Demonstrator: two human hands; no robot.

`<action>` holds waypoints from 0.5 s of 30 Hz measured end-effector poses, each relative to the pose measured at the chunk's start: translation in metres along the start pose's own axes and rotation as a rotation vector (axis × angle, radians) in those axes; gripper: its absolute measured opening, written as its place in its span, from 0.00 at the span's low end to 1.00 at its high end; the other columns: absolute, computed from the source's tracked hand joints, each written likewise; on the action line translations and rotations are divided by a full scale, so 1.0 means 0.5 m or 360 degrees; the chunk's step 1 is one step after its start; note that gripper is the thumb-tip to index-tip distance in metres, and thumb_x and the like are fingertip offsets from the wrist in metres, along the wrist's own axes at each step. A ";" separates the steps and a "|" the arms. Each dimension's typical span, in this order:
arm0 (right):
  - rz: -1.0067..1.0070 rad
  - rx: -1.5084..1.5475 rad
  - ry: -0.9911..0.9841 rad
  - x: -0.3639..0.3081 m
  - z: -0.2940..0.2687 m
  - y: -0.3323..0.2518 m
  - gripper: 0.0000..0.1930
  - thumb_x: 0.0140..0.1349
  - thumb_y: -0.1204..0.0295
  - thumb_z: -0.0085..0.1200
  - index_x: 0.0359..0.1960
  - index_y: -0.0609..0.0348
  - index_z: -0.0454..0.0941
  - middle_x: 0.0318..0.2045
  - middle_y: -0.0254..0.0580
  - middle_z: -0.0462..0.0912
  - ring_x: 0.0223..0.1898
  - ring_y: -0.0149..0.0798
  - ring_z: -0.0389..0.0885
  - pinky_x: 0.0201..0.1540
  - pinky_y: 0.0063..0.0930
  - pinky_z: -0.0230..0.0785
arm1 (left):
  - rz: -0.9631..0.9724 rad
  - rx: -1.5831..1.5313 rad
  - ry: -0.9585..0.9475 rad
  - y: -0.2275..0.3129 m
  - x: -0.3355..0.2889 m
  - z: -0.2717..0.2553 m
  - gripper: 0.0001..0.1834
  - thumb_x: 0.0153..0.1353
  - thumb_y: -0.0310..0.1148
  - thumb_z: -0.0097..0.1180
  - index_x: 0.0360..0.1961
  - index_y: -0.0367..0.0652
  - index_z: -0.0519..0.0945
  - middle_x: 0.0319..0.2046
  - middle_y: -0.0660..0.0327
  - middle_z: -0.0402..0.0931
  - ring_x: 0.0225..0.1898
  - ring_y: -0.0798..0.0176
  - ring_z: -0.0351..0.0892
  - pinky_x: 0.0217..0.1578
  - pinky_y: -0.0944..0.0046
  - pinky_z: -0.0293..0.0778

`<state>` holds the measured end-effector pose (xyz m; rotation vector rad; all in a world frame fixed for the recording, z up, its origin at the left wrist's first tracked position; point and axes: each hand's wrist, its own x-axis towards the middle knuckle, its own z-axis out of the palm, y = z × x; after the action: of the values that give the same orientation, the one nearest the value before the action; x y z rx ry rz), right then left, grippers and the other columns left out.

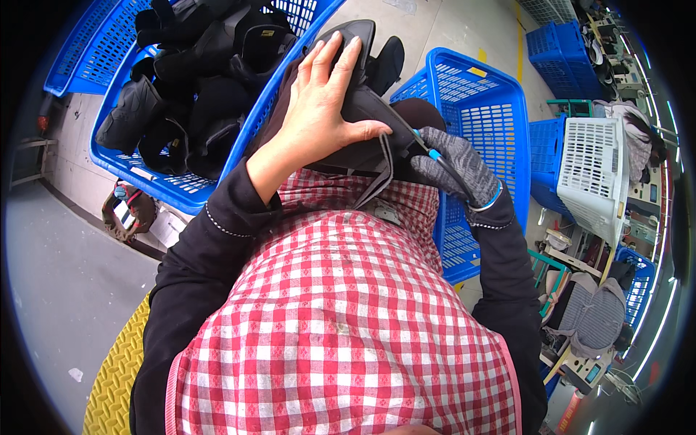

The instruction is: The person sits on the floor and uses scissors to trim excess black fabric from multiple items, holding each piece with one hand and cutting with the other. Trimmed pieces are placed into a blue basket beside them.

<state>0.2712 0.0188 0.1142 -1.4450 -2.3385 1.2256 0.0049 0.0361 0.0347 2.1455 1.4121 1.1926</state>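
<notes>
One hand (317, 109) touches one black piece (367, 110) — one gloved hand (458, 161), one tool (435, 154)

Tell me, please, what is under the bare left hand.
Under the left hand is a dark piece, showing beyond the fingers and beside the thumb; a grey strap hangs just below the thumb. Whatever the palm and fingers cover cannot be seen.

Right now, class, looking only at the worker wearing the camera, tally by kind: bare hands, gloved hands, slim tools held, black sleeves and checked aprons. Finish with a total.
Bare left hand: 1
Gloved right hand: 1
Slim tool: 1
Black sleeves: 2
Red-and-white checked apron: 1
Total: 6
</notes>
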 end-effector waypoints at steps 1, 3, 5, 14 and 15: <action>-0.0076 -0.0065 0.0058 0.005 0.005 0.001 0.21 0.65 0.63 0.65 0.56 0.58 0.81 0.43 0.49 0.88 0.43 0.47 0.89 0.47 0.36 0.79 | 0.0009 0.0024 -0.0008 0.000 -0.001 0.002 0.69 0.41 0.65 0.77 0.79 0.50 0.54 0.77 0.45 0.48 0.77 0.35 0.46 0.73 0.36 0.55; -0.0125 -0.0125 0.0089 0.008 0.007 0.002 0.21 0.65 0.63 0.65 0.56 0.59 0.81 0.43 0.50 0.88 0.44 0.47 0.89 0.47 0.36 0.79 | 0.0036 0.0085 -0.0016 -0.001 -0.002 0.007 0.71 0.43 0.70 0.74 0.80 0.44 0.52 0.78 0.43 0.46 0.78 0.35 0.45 0.75 0.37 0.52; -0.0077 -0.0123 0.0054 0.008 0.006 0.002 0.21 0.65 0.63 0.65 0.56 0.60 0.81 0.42 0.51 0.88 0.44 0.48 0.88 0.48 0.37 0.79 | 0.0008 0.0038 -0.0007 -0.003 -0.006 0.009 0.72 0.44 0.71 0.73 0.80 0.42 0.50 0.78 0.43 0.46 0.78 0.35 0.45 0.75 0.38 0.52; -0.0078 -0.0185 -0.0062 0.006 -0.022 -0.002 0.23 0.65 0.61 0.65 0.58 0.58 0.80 0.48 0.53 0.86 0.50 0.52 0.87 0.51 0.40 0.78 | -0.0117 -0.0002 -0.0037 -0.010 -0.019 0.007 0.71 0.48 0.74 0.67 0.80 0.40 0.49 0.78 0.41 0.45 0.78 0.34 0.45 0.75 0.38 0.51; -0.0034 -0.0190 -0.0075 0.006 -0.022 -0.002 0.23 0.64 0.62 0.66 0.58 0.59 0.80 0.49 0.52 0.86 0.51 0.51 0.86 0.52 0.40 0.77 | -0.0123 0.0000 -0.0042 -0.009 -0.019 0.007 0.70 0.48 0.74 0.67 0.80 0.40 0.49 0.78 0.41 0.45 0.78 0.34 0.45 0.75 0.38 0.51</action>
<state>0.2744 0.0274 0.1213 -1.4369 -2.4911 1.1447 0.0030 0.0306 0.0251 2.0787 1.4703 1.1323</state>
